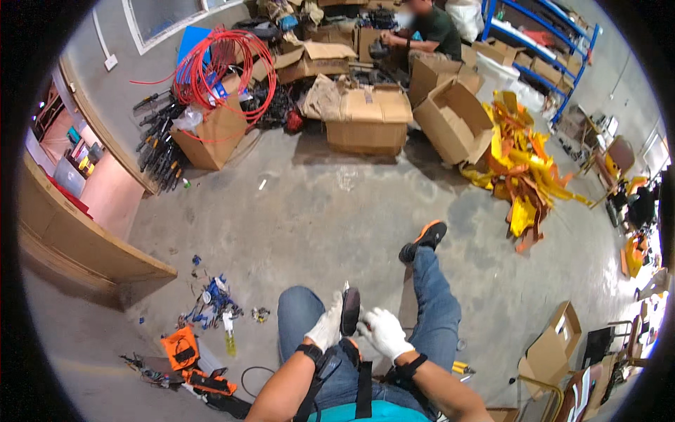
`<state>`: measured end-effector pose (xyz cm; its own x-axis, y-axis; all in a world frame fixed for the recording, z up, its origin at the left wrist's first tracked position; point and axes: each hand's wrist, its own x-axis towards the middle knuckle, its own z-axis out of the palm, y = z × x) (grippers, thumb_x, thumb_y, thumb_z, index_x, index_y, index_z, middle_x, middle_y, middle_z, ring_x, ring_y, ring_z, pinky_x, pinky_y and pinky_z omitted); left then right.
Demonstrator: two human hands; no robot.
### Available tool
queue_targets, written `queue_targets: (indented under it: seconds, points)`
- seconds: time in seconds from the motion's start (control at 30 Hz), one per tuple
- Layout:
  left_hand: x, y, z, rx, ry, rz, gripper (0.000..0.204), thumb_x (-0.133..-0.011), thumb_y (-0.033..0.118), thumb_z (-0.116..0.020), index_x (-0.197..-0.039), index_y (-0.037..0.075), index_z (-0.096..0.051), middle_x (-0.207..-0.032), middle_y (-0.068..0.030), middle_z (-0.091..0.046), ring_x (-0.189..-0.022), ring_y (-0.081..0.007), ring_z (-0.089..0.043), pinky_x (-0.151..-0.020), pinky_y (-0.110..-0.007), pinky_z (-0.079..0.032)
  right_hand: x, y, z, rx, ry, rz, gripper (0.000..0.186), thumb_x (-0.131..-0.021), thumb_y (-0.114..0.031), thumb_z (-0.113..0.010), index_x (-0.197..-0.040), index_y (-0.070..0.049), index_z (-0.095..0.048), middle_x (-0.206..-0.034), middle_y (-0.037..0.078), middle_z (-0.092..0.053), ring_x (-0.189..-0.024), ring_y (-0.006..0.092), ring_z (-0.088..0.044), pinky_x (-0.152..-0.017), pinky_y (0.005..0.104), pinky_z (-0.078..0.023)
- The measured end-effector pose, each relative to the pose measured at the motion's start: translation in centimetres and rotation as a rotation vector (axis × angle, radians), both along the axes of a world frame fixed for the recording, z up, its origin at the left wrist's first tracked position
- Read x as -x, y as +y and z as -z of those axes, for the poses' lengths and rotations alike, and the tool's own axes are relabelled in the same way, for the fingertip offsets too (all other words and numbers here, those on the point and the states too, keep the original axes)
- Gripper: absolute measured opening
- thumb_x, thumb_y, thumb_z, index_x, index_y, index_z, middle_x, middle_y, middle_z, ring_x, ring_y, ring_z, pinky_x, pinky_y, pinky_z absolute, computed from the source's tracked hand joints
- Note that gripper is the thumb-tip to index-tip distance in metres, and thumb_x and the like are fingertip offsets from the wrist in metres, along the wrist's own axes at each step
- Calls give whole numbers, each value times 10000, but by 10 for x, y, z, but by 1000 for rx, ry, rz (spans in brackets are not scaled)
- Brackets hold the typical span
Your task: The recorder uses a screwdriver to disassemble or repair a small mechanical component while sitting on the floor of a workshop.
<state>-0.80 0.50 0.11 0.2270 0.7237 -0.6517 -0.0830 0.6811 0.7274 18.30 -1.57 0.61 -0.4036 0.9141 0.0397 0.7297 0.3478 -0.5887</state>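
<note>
My left hand (325,329), in a white glove, is closed on a dark oblong part (350,311) that stands upright above my lap. A small pale tip shows at the part's upper end; its exact kind cannot be made out. Just to the right, my right hand (386,333), also gloved, has its fingers bent toward the part. Something small and dark is at its fingertips, too small to name. Beneath the hands a bit of orange and black (349,349) shows between my legs, partly hidden.
Small blue and black pieces (218,299) lie on the floor at left, near orange parts (184,348). Cardboard boxes (367,133), a red hose coil (211,63) and yellow scraps (517,162) stand farther off. A person (436,32) sits at the back. A yellow-handled tool (463,368) lies right.
</note>
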Motion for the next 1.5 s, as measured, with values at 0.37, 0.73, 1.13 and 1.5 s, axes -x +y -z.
queue_targets:
  seconds: [0.37, 0.73, 1.13, 1.5]
  points:
    - [13, -6, 48, -335, 112, 158, 793, -1087, 683, -249, -1378, 38, -607, -1174, -122, -732, -1032, -225, -702, -963, -356, -547, -2, 4, -1, -25, -21, -40, 197, -922, -251, -736, -1015, -78, -729, -929, 143, -661, -915, 366, -649, -829, 458, -524]
    - [7, -3, 28, -81, 239, 147, 999, -981, 864, -173, -1165, 49, -721, -972, -113, -720, -891, -210, -665, -807, -381, -548, -4, 3, 4, -13, -45, -62, 176, -921, -237, -713, -1031, -100, -718, -938, 136, -641, -925, 365, -647, -819, 474, -531]
    - [-3, -4, 6, -259, 481, 309, 1066, -996, 831, -110, -1327, -51, -610, -1053, -274, -715, -995, -375, -696, -897, -454, -531, -8, -1, -1, 97, 28, 33, 194, -930, -237, -707, -1015, -63, -705, -907, 165, -635, -898, 387, -656, -789, 480, -534]
    - [-5, 0, -28, -5, 447, 349, 1183, -954, 876, -38, -1335, -73, -632, -1121, -308, -711, -1074, -377, -679, -941, -436, -502, -15, 2, -6, 149, -51, -84, 219, -947, -277, -690, -1009, -68, -713, -973, 160, -669, -977, 382, -662, -859, 475, -538]
